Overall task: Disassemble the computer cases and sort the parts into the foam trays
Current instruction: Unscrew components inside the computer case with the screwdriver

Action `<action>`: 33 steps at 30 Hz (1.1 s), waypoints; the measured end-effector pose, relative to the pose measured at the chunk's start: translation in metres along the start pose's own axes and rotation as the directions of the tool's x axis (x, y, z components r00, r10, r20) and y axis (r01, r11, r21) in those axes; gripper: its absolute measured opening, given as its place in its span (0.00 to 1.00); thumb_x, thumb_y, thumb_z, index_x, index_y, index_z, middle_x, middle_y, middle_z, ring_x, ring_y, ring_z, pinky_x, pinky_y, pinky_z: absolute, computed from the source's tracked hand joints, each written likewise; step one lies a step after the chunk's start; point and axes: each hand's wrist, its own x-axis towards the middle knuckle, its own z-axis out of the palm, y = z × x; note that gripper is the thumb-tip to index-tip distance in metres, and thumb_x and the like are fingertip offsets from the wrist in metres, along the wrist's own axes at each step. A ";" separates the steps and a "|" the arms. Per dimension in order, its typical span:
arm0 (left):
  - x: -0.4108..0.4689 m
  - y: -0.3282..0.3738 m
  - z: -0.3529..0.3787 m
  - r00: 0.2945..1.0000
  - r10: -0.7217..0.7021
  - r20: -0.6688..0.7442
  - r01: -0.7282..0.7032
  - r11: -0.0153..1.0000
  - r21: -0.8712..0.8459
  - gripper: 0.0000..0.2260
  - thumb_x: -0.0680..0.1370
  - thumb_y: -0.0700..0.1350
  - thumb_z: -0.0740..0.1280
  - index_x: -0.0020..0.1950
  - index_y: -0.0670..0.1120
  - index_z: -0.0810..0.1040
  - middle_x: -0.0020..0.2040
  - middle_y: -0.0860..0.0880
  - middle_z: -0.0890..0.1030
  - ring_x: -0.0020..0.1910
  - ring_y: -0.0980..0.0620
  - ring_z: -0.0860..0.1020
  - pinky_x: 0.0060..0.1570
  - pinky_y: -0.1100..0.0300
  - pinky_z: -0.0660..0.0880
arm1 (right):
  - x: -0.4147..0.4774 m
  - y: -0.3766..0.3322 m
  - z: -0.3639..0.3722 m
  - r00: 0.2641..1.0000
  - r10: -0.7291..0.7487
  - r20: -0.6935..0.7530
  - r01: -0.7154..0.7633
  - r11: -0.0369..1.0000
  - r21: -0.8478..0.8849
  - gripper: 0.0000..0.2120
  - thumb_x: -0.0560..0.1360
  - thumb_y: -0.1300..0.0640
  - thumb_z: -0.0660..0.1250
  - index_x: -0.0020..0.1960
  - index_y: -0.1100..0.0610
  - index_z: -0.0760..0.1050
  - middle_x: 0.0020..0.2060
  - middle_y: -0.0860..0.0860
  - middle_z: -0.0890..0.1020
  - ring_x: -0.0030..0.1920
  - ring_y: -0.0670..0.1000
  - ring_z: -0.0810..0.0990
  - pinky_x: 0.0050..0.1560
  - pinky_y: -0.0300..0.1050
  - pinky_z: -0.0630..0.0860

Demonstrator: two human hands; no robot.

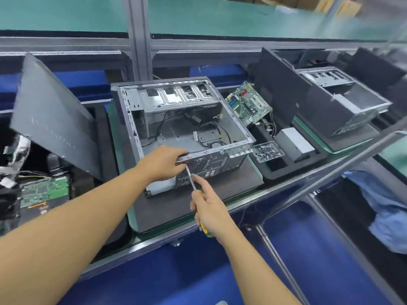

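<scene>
Open computer case (pixel 182 119) between two foam trays (pixel 275 170), motherboard (pixel 247 103) in right one.

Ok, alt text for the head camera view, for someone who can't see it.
A person's left hand grips the rear edge of an open computer case while the right hand holds a screwdriver against its back panel. A motherboard leans in the foam tray beside it.

I see a crumpled blue cloth (pixel 386 213) at the right edge, a grey metal post (pixel 138 36) rising at upper centre, and a green shelf (pixel 66 13) (cardboard boxes (pixel 308 2) blurred behind) along the top.
</scene>
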 end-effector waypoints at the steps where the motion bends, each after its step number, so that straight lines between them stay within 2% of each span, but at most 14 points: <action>1: 0.000 0.000 0.000 1.000 0.008 0.004 -0.008 1.000 -0.001 0.17 0.78 0.47 0.65 0.66 0.53 0.77 0.52 0.51 0.84 0.47 0.49 0.80 0.43 0.54 0.77 | 0.001 -0.001 0.004 1.000 0.000 -0.009 0.000 1.000 0.002 0.21 0.80 0.47 0.55 0.68 0.26 0.65 0.32 0.45 0.76 0.28 0.51 0.69 0.28 0.48 0.70; 5: 0.002 0.000 -0.002 1.000 0.020 0.015 -0.020 1.000 -0.007 0.17 0.75 0.43 0.65 0.64 0.51 0.78 0.51 0.50 0.84 0.47 0.49 0.79 0.42 0.53 0.77 | 0.005 -0.002 0.012 0.999 -0.007 -0.033 0.008 1.000 0.016 0.21 0.80 0.49 0.56 0.68 0.27 0.66 0.32 0.46 0.75 0.27 0.51 0.68 0.29 0.49 0.70; 9: 0.002 -0.002 0.000 1.000 0.012 -0.012 -0.013 0.999 -0.039 0.16 0.74 0.44 0.66 0.62 0.52 0.79 0.48 0.52 0.85 0.43 0.50 0.80 0.33 0.62 0.71 | 0.005 -0.003 0.011 0.999 0.028 -0.028 -0.026 0.996 0.081 0.20 0.81 0.50 0.56 0.66 0.27 0.68 0.33 0.47 0.75 0.26 0.49 0.67 0.27 0.43 0.69; 11: 0.002 -0.002 0.000 1.000 0.010 -0.016 -0.011 0.999 -0.052 0.16 0.74 0.44 0.67 0.62 0.52 0.79 0.49 0.51 0.85 0.46 0.49 0.80 0.36 0.58 0.74 | 0.005 -0.003 0.010 0.999 0.034 -0.022 -0.031 0.994 0.102 0.20 0.82 0.51 0.56 0.65 0.27 0.69 0.33 0.48 0.75 0.26 0.49 0.67 0.26 0.42 0.69; 13: 0.002 -0.001 -0.001 1.000 0.011 -0.006 -0.012 0.997 -0.072 0.16 0.74 0.44 0.68 0.62 0.51 0.80 0.51 0.51 0.85 0.49 0.48 0.81 0.45 0.52 0.78 | 0.004 -0.003 0.008 0.999 0.040 -0.022 -0.037 0.992 0.120 0.20 0.83 0.52 0.56 0.64 0.26 0.70 0.34 0.49 0.74 0.26 0.50 0.68 0.27 0.42 0.69; 15: 0.003 0.000 -0.002 1.000 0.012 -0.005 -0.012 0.997 -0.074 0.16 0.74 0.44 0.68 0.62 0.51 0.80 0.51 0.51 0.85 0.50 0.48 0.81 0.48 0.50 0.78 | 0.004 -0.002 0.008 0.998 0.055 -0.015 -0.053 0.989 0.140 0.20 0.83 0.52 0.56 0.64 0.26 0.70 0.35 0.50 0.74 0.26 0.50 0.68 0.27 0.43 0.69; 19: 0.003 0.000 -0.001 1.000 0.007 -0.009 -0.008 0.997 -0.075 0.16 0.75 0.45 0.68 0.62 0.51 0.80 0.51 0.50 0.85 0.50 0.48 0.81 0.49 0.50 0.79 | 0.003 -0.006 0.006 0.997 0.077 -0.010 -0.074 0.986 0.150 0.20 0.83 0.52 0.56 0.64 0.27 0.70 0.35 0.51 0.74 0.27 0.51 0.68 0.27 0.42 0.70; 22: 0.003 0.000 -0.001 1.000 0.000 -0.017 -0.001 0.997 -0.073 0.16 0.75 0.46 0.68 0.63 0.52 0.80 0.49 0.51 0.85 0.48 0.49 0.81 0.46 0.53 0.78 | 0.002 -0.011 0.003 0.996 0.091 0.004 -0.090 0.982 0.165 0.20 0.83 0.52 0.56 0.64 0.28 0.71 0.35 0.51 0.75 0.26 0.51 0.68 0.27 0.42 0.70; 26: 0.003 0.000 0.000 0.999 0.008 -0.042 -0.010 0.998 -0.058 0.16 0.75 0.47 0.69 0.63 0.52 0.80 0.48 0.52 0.85 0.45 0.51 0.80 0.39 0.58 0.72 | -0.001 -0.022 -0.005 0.988 0.120 0.094 -0.141 0.952 0.271 0.18 0.83 0.52 0.57 0.65 0.32 0.72 0.34 0.51 0.76 0.25 0.51 0.69 0.25 0.41 0.68; 29: 0.003 0.000 0.000 0.999 0.000 -0.050 -0.002 0.998 -0.056 0.17 0.75 0.47 0.69 0.64 0.51 0.79 0.49 0.52 0.85 0.46 0.50 0.80 0.39 0.60 0.69 | -0.001 -0.030 -0.008 0.980 0.146 0.135 -0.184 0.925 0.332 0.17 0.83 0.53 0.57 0.67 0.36 0.72 0.34 0.53 0.76 0.25 0.51 0.69 0.25 0.41 0.68; 31: 0.003 0.000 0.000 0.999 -0.013 -0.043 0.010 0.998 -0.061 0.18 0.75 0.46 0.69 0.65 0.51 0.79 0.49 0.52 0.85 0.47 0.50 0.80 0.40 0.59 0.71 | -0.001 -0.033 -0.004 0.982 0.155 0.111 -0.183 0.927 0.328 0.18 0.83 0.53 0.57 0.67 0.36 0.72 0.33 0.53 0.76 0.25 0.51 0.69 0.25 0.41 0.68; 33: 0.002 0.001 0.000 0.999 -0.024 -0.030 0.022 0.997 -0.067 0.18 0.75 0.46 0.68 0.65 0.51 0.79 0.50 0.51 0.85 0.47 0.51 0.80 0.41 0.58 0.73 | -0.002 -0.032 0.004 0.986 0.160 0.050 -0.168 0.953 0.254 0.19 0.82 0.53 0.56 0.68 0.35 0.70 0.32 0.51 0.76 0.24 0.50 0.69 0.25 0.42 0.69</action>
